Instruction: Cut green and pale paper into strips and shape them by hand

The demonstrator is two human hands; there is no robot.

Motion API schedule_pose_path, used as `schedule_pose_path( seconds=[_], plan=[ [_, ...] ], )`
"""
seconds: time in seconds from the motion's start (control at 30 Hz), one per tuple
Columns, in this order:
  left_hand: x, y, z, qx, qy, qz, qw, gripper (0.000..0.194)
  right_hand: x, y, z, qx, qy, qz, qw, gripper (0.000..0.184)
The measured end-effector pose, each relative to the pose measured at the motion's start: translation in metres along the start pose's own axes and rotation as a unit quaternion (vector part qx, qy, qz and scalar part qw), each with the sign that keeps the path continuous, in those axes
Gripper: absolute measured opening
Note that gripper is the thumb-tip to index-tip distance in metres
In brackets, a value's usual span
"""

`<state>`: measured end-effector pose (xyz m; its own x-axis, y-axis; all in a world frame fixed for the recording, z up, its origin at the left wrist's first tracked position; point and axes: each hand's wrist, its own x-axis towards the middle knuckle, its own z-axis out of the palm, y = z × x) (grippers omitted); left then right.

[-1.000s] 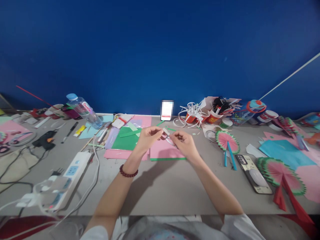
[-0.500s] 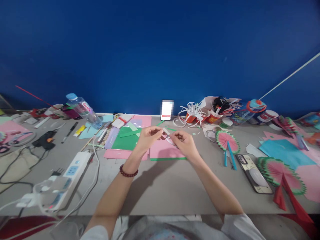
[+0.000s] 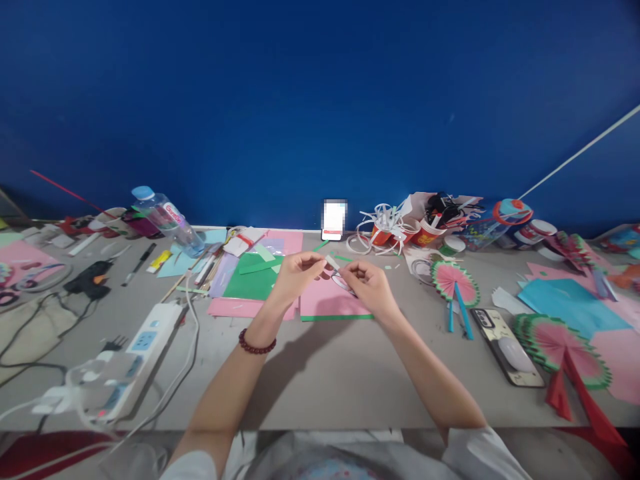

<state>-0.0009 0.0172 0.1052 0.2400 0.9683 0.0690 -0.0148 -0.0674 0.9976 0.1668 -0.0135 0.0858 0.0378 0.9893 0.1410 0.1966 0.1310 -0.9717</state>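
Note:
My left hand [image 3: 301,273] is closed in a pinch, and a small pale strip [image 3: 332,262] sticks out from its fingertips. The other end of that strip meets the pinched fingers of my right hand [image 3: 367,283]. Whether it is paper or tape, I cannot tell. Beneath both hands lies a pink paper sheet [image 3: 330,303] with a green lower edge. A white oval piece with a dark outline [image 3: 342,283] shows beside my right fingertips, partly hidden by them. Left of the pink sheet is green paper [image 3: 245,283] with green strips [image 3: 261,265] on top.
A lit phone [image 3: 333,220] stands against the blue wall. Cups with white cords [image 3: 385,220] and tools are at back right. Watermelon paper fans [image 3: 455,283] and a phone with a mouse on it [image 3: 509,348] lie right. A power strip [image 3: 147,353] and bottle [image 3: 170,217] are left.

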Motion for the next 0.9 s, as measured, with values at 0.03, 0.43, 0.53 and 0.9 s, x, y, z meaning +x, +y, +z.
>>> schedule_pose_path(
  seconds=[0.03,0.43,0.53,0.9],
  plan=[
    [0.0001,-0.0001,0.0000,0.000,0.000,0.002,1.000,0.017,0.0001,0.0001,0.0000,0.000,0.000,0.000,1.000,0.028],
    [0.0001,0.0011,0.0006,0.002,0.000,0.004,1.000,0.016,-0.0002,-0.0003,-0.0001,-0.003,-0.002,-0.001,1.000,0.030],
    [0.0001,0.0007,0.0002,0.001,-0.005,0.003,1.000,0.015,-0.0003,0.0002,-0.0003,-0.003,-0.001,-0.003,1.000,0.029],
    [0.0000,-0.0004,-0.0003,-0.002,-0.013,0.006,1.000,0.023,-0.0010,-0.0019,-0.0002,-0.015,0.001,-0.007,1.000,0.031]
  ],
)
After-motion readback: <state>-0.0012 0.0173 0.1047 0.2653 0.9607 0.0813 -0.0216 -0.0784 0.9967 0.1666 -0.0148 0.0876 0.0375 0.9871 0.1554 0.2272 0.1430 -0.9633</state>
